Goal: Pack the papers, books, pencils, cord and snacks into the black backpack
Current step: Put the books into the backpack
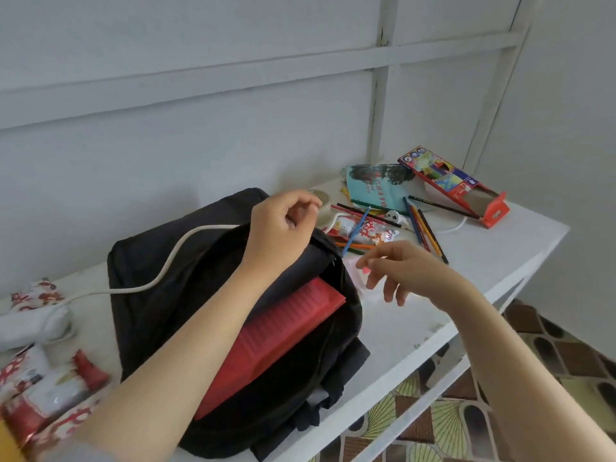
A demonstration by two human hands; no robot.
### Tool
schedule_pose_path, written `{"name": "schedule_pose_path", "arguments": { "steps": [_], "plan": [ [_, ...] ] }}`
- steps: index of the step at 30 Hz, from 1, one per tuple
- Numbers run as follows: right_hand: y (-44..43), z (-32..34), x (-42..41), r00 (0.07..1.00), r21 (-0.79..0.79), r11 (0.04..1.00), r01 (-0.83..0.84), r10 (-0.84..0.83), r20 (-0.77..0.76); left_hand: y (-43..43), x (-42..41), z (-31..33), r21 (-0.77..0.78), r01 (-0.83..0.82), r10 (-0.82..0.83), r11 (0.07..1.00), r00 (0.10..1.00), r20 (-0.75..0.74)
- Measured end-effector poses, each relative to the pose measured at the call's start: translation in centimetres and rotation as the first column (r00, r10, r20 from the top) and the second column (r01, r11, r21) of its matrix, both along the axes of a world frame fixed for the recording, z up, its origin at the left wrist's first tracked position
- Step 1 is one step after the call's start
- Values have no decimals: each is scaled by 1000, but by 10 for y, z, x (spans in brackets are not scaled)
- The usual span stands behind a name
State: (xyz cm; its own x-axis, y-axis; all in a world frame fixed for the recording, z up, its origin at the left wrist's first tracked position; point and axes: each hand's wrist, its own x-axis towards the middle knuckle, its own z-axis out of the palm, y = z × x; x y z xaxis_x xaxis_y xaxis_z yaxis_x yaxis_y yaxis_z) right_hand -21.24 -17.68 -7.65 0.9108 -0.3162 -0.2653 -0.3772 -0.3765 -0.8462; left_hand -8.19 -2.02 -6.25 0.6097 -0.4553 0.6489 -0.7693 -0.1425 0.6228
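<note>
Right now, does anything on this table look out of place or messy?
Yes. Coloured pencils lie scattered loose on the table beside their open red pencil box, some crossing a snack packet. Also, the white cord is draped over the outside of the black backpack rather than tucked in.

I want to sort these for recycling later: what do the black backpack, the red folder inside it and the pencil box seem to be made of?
The black backpack: soft fabric, matte; it sags and creases. The red folder: probably plastic, slight sheen, fine parallel ribs. The pencil box: likely printed cardboard; its open end shows a plain brown inside.
</note>
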Motion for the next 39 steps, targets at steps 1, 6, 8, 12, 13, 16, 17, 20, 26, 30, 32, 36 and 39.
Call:
{"name": "schedule_pose_path", "arguments": {
  "steps": [1, 6, 8, 12, 13, 16, 17, 20, 26, 30, 32, 36, 39],
  "plan": [
    [-10, -1, 6, 999, -18, 999, 40, -40, 6, -13, 0, -2, -36, -42, 46, 998, 993, 106],
    [-68, -22, 52, 972, -125, 965, 232, -225, 67, -61, 29, -39, 254, -303, 171, 919, 884, 435],
    [-92, -30, 73, 961, -194, 942, 273, -260, 89, -67, 42, -61, 458, -408, 206, 790, 880, 428],
    [-127, -41, 112, 962, -331, 903, 273, -246, 122, -72, 52, -79, 647, -427, 271, 632, 904, 331],
    [-134, -42, 121, 963, -377, 887, 267, -234, 131, -74, 53, -79, 656, -434, 277, 617, 901, 335],
    [-156, -43, 144, 975, -476, 852, 220, -173, 140, -81, 58, -79, 680, -446, 300, 581, 895, 331],
    [-163, -42, 151, 980, -513, 836, 196, -147, 135, -82, 60, -80, 684, -453, 308, 572, 891, 333],
    [-184, -37, 172, 993, -730, 673, 116, -67, 96, -81, 61, -85, 655, -482, 323, 582, 876, 358],
    [-223, -41, 221, 995, -945, 324, -43, 97, -12, -82, 58, -90, 619, -496, 364, 609, 868, 337],
    [-231, -42, 241, 990, -897, 439, -61, 143, 2, -83, 60, -90, 598, -522, 380, 608, 853, 358],
    [-233, -39, 245, 983, -822, 568, -27, 165, 83, -84, 62, -90, 583, -527, 383, 618, 850, 363],
    [-238, -38, 244, 942, -671, 740, 39, 196, 271, -84, 63, -91, 575, -532, 398, 621, 846, 354],
    [-234, -30, 239, 894, -635, 770, 68, 235, 381, -85, 63, -92, 572, -534, 403, 623, 845, 350]
  ]
}}
